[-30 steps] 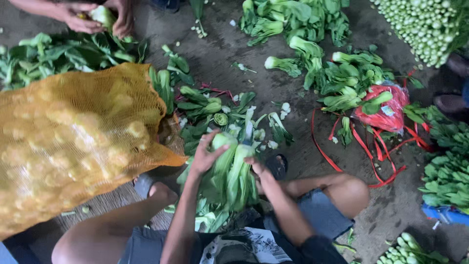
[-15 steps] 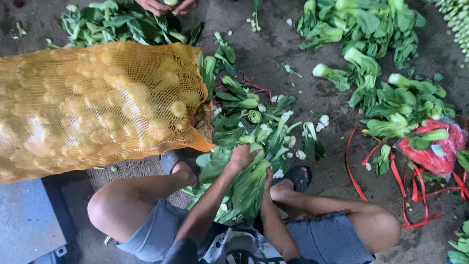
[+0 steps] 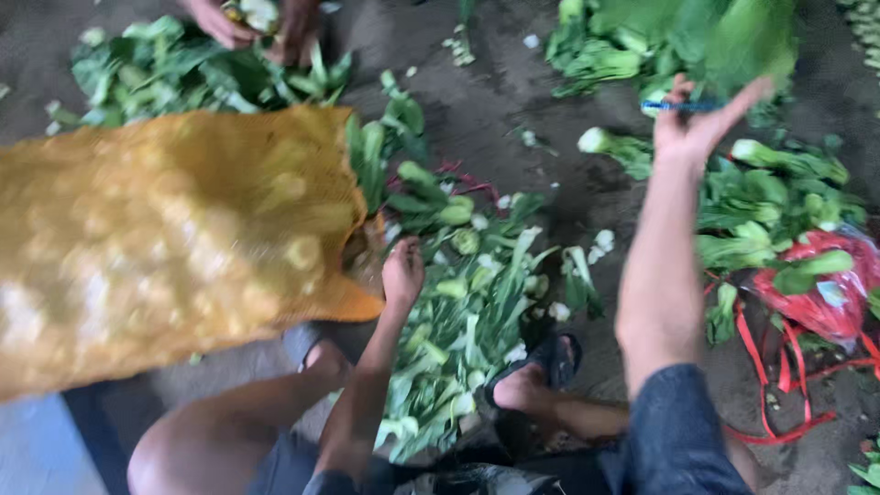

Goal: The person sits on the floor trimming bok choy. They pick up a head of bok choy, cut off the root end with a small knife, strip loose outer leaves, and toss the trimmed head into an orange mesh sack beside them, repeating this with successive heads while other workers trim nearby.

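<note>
The right hand (image 3: pixel 701 119) is lifting a blurred bunch of green leafy stalks (image 3: pixel 724 37) overhead. The left hand (image 3: pixel 401 272) is resting on a pile of pale-stemmed greens (image 3: pixel 458 339) beside the yellow mesh sack (image 3: pixel 165 238).

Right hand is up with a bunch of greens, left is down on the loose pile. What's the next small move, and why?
Probably carry the bunch of greens forward and release it onto the far heap: the right hand is raised beside that heap, gripping the bunch. The left hand rests on the loose pile, ready to gather more.
</note>
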